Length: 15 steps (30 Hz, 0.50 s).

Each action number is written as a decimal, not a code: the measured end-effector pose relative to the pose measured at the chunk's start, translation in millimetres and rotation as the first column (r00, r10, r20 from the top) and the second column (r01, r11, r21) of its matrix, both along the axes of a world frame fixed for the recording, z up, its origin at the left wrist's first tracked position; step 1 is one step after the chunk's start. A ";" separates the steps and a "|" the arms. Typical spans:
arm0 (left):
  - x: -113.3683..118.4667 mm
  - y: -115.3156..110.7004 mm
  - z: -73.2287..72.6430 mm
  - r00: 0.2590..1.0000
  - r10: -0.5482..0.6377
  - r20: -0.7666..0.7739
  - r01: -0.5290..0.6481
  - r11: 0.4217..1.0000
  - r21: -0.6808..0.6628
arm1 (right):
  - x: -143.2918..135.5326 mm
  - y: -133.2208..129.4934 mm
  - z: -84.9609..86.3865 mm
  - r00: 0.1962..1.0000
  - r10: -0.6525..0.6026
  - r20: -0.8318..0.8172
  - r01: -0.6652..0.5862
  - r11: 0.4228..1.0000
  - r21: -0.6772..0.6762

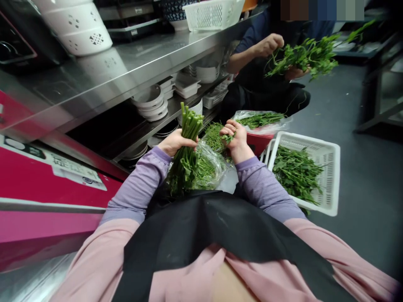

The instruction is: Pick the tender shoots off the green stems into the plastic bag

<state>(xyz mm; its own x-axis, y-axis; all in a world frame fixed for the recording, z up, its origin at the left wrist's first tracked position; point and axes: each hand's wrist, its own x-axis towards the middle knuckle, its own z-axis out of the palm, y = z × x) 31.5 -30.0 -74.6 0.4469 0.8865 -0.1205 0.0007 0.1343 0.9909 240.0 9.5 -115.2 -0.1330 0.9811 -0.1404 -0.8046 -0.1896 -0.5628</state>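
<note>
My left hand (178,142) is wrapped round a thick bunch of leafy green stalks (185,161), cut stem ends up and leaves hanging down. Some green leaves (227,137) stick out of my closed right hand (236,140), which is apart from the bunch. Below and between my hands lies a clear plastic bag (217,161) with more greens in it. To the right of my right hand stands a white slotted basket (329,167) with leafy greens (296,172) inside. The exact kind of herb is hard to tell.
Across from me a crouching co-worker (252,54) holds leafy greens (305,56) in both hands. More stalks (261,119) lie in plastic on a red container (258,142). To my left a steel counter (141,54) runs above shelves with stacked white dishes (153,102).
</note>
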 end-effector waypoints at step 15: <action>-20.7 31.0 -27.9 0.969 0.207 -0.136 -0.230 0.956 -0.181 | 182.0 -17.7 -28.1 0.332 -0.425 0.842 0.841 0.537 -0.060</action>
